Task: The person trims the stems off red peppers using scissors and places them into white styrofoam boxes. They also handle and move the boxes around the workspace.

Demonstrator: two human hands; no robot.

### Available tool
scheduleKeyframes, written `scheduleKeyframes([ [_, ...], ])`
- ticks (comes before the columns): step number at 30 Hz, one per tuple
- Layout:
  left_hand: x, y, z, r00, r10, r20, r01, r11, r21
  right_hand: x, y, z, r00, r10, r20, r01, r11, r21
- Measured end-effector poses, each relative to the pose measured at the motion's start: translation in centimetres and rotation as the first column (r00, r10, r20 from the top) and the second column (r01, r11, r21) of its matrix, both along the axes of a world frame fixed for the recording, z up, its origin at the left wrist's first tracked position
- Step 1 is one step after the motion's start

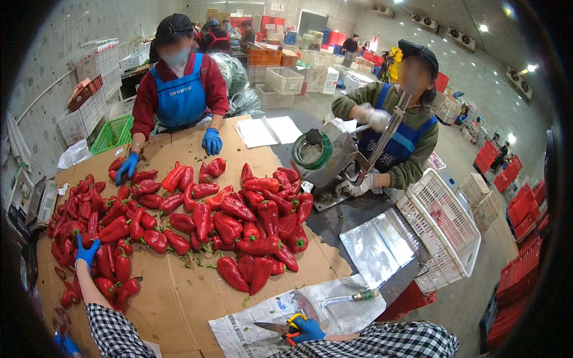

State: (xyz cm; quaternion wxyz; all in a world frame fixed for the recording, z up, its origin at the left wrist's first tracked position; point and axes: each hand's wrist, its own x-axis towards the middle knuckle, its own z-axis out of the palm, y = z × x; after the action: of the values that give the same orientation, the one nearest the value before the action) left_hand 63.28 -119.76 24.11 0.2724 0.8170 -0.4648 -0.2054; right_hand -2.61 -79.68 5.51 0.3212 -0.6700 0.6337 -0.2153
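My left hand (87,251), in a blue glove, reaches into the left part of a large pile of red peppers (114,229) on a cardboard sheet (174,308). Its fingers are spread against the peppers, and whether it grips one cannot be told. My right hand (309,330), also blue-gloved, holds scissors (273,327) with yellow and orange handles. Their blades point left over a newspaper sheet (250,342). A curved metal tool (340,300) with a patterned handle lies on the paper just above my right hand.
Across the table, a person in a blue apron (181,100) touches peppers. Another person works a metal taping device (313,152). Clear plastic bags (380,248) lie at right beside a white crate (441,232). A scale (44,203) stands left; another gloved hand (67,344) shows bottom left.
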Motion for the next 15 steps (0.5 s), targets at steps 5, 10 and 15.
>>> scheduleKeyframes([
  [5,-3.5,1.8,1.3,0.986,-0.076,-0.147,0.066,0.996,-0.068,1.2,-1.4,5.9,0.999,0.016,-0.035,-0.015,0.999,0.038],
  [10,-5.7,3.9,0.4,0.951,-0.237,-0.198,0.234,0.971,-0.042,1.6,-2.1,6.3,0.996,0.035,0.085,-0.024,0.993,-0.119],
  [15,-12.2,8.8,0.1,0.96,-0.269,0.08,0.259,0.959,0.114,2.0,-2.2,7.1,1.0,0.013,0.028,-0.011,0.999,-0.048],
])
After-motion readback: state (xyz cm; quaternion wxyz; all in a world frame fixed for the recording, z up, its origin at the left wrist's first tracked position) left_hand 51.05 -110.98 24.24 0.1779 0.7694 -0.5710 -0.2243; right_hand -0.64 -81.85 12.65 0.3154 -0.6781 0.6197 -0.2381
